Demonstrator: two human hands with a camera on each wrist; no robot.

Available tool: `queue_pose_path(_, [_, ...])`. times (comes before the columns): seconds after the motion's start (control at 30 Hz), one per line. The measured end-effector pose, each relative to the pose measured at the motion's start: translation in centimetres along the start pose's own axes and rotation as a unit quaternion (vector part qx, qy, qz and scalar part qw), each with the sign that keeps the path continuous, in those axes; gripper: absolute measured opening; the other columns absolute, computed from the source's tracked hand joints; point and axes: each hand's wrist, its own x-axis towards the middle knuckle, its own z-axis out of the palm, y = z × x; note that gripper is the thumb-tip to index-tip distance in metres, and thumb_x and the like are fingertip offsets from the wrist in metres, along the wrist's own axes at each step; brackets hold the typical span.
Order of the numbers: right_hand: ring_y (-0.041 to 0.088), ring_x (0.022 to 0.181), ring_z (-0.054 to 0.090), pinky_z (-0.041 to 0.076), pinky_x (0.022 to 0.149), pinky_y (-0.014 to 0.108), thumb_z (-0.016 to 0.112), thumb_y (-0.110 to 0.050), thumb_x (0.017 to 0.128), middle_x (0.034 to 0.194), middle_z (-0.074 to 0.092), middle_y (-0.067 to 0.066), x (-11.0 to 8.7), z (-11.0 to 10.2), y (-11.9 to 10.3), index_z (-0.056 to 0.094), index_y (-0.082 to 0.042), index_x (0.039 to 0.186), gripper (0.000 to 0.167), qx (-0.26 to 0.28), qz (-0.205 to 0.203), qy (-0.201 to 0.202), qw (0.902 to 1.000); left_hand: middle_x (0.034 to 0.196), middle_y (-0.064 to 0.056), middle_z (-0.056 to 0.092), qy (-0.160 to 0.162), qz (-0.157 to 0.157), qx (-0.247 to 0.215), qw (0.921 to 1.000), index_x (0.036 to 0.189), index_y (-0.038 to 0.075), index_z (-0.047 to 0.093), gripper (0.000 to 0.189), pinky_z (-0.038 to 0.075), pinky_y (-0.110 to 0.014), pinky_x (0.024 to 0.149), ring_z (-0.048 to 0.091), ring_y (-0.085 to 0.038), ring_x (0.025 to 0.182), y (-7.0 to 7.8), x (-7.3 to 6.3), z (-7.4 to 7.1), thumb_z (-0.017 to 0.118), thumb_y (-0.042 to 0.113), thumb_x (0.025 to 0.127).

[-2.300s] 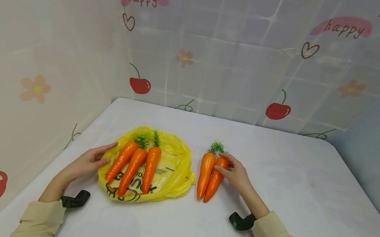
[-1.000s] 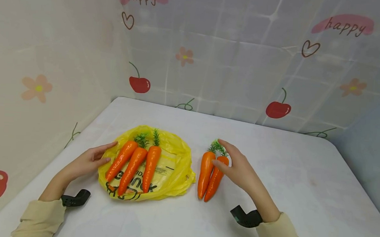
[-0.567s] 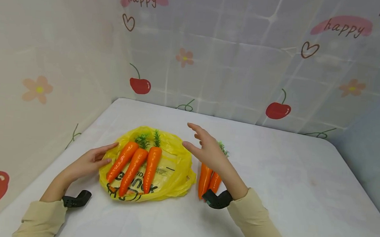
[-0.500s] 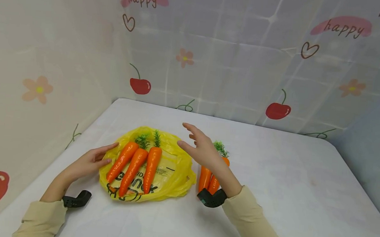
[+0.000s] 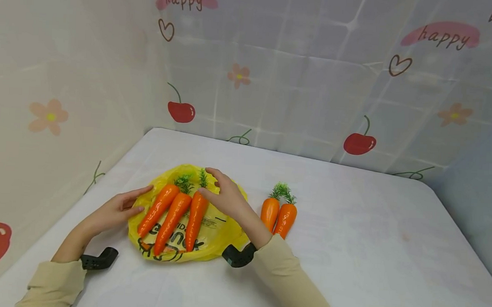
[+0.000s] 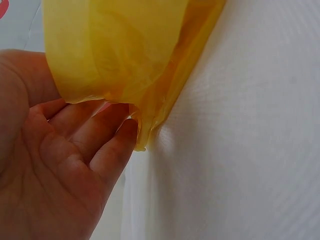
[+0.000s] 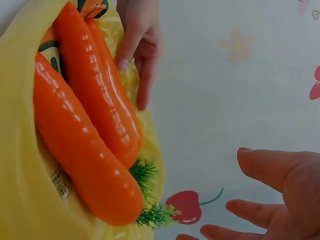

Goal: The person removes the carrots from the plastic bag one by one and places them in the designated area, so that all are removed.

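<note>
Three orange carrots with green tops lie side by side on a yellow plastic bag [image 5: 214,237], among them a left carrot [image 5: 158,210], a middle carrot [image 5: 172,224] and a right carrot [image 5: 196,218]. My left hand [image 5: 110,213] rests at the bag's left edge, its thumb and fingers loosely extended; in the left wrist view the yellow film [image 6: 120,50] covers its fingertips. Above the right carrot's top end hovers my right hand [image 5: 229,196], thumb and fingers spread apart. Nothing is between those fingers [image 7: 255,212] in the right wrist view.
Two more carrots [image 5: 270,212] lie together on the white table [image 5: 358,243], right of the bag; my right forearm covers their lower tips. Behind the table hangs a patterned curtain [image 5: 282,90]. A black wrist camera [image 5: 239,255] sits under my right wrist.
My right hand has left the two carrots on the right and travelled left to the bag, carrying nothing. The left hand and all the carrots have stayed in place.
</note>
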Motion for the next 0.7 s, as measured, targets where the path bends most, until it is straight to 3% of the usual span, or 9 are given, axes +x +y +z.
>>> queue_pose_path(0.17, [0.034, 0.124, 0.041, 0.039, 0.095, 0.047, 0.059, -0.027, 0.093, 0.144, 0.037, 0.009, 0.2, 1.3, 0.4, 0.035, -0.01, 0.144, 0.059, 0.013, 0.019, 0.008, 0.9997, 0.142, -0.027, 0.033, -0.001, -0.001, 0.001, 1.0, 0.142, -0.003, 0.035, 0.053, 0.03, -0.01, 0.089, 0.031, -0.044, 0.128, 0.1, 0.0, 0.0, 0.056, 0.008, 0.094])
queue_pose_path(0.37, [0.033, 0.127, 0.037, 0.036, 0.097, 0.048, 0.059, -0.027, 0.094, 0.143, 0.037, 0.011, 0.3, 2.5, 1.1, 0.036, -0.009, 0.144, 0.058, 0.033, 0.037, 0.014, 0.9987, 0.142, -0.026, 0.034, 0.0, 0.005, 0.008, 1.0, 0.141, -0.003, 0.036, 0.053, 0.033, -0.02, 0.095, 0.031, -0.044, 0.128, -0.2, 0.1, 0.0, 0.056, 0.01, 0.094])
queue_pose_path(0.7, [0.031, 0.13, 0.035, 0.033, 0.1, 0.048, 0.06, -0.025, 0.093, 0.143, 0.038, 0.011, 0.6, 3.7, 2.0, 0.037, -0.009, 0.144, 0.058, 0.017, 0.052, 0.003, 0.9985, 0.142, -0.028, 0.033, -0.001, 0.013, -0.004, 0.9999, 0.141, -0.005, 0.035, 0.053, 0.03, -0.01, 0.09, 0.031, -0.045, 0.127, -0.3, 0.1, 0.1, 0.056, 0.009, 0.094])
